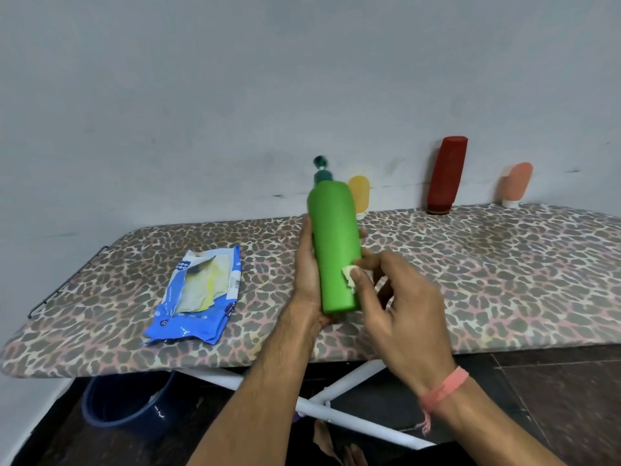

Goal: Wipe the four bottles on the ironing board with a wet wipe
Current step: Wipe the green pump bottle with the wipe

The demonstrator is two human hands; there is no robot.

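The right hand point(400, 311), w/ a pink thread band on its wrist, pinches a small folded white wet wipe point(349, 277) between thumb and fingers and presses it on the tall green plastic pump bottle point(334, 247). The left hand point(311, 274) wraps round that bottle from behind and holds it up in the middle of the frame, just above the leopard-print ironing board point(470, 280).

To do this step well, I think: hold the bottle tight, rub top to bottom, turn it a bit each time so no side gets missed. Don't forget the dark pump head.

3 more bottles stand at the back by the grey wall: a small yellow soft bottle point(360, 195) right behind the green one, a tall dark red bottle point(447, 174) in the upper right, a small peach bottle point(517, 185) farther right. The torn blue wipes pack point(198, 297) lies at left on the board.
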